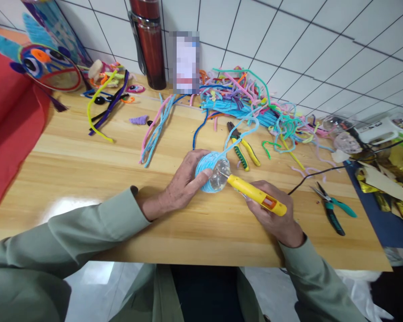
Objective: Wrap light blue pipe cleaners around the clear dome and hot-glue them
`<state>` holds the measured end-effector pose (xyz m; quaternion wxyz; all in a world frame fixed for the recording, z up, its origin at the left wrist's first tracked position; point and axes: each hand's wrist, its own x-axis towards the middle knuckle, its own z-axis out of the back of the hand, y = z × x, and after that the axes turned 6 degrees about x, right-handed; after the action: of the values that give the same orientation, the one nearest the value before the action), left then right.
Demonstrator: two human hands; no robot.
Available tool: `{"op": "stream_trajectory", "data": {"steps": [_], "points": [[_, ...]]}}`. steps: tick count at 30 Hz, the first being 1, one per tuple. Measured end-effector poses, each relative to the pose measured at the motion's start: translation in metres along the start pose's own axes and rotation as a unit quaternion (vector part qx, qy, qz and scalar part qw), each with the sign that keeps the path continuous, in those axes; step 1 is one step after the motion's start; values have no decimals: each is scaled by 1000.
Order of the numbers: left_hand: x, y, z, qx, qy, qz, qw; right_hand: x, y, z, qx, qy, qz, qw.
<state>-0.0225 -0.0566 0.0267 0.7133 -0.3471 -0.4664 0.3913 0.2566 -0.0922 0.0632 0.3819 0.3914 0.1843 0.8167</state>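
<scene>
My left hand (188, 179) is closed around a clear plastic piece (220, 175), maybe a bottle bottom, whose side is wrapped in light blue pipe cleaner (204, 167). Loose ends of that pipe cleaner (251, 129) trail up toward the pile behind. In my right hand (278, 214) is a yellow hot glue gun (258, 195), its nozzle at the clear plastic. Its trigger is mostly hidden by the fingers. Pliers with yellow and green handles (243, 147) lie just behind the wrapped piece.
Pipe cleaners (238, 96) are heaped along the tiled wall, beside a phone (187, 62) and a dark red flask (151, 44). Teal-handled pliers (332, 205) lie at right, near a black cord (309, 176). A decorated face (50, 67) and red cloth (13, 120) occupy the left.
</scene>
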Motion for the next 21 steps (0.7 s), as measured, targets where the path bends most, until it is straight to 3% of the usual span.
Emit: {"op": "stream_trajectory", "data": {"steps": [21], "points": [[-1, 5, -1, 24, 2, -44, 999, -1, 0, -2, -5, 2, -9, 1000]]}}
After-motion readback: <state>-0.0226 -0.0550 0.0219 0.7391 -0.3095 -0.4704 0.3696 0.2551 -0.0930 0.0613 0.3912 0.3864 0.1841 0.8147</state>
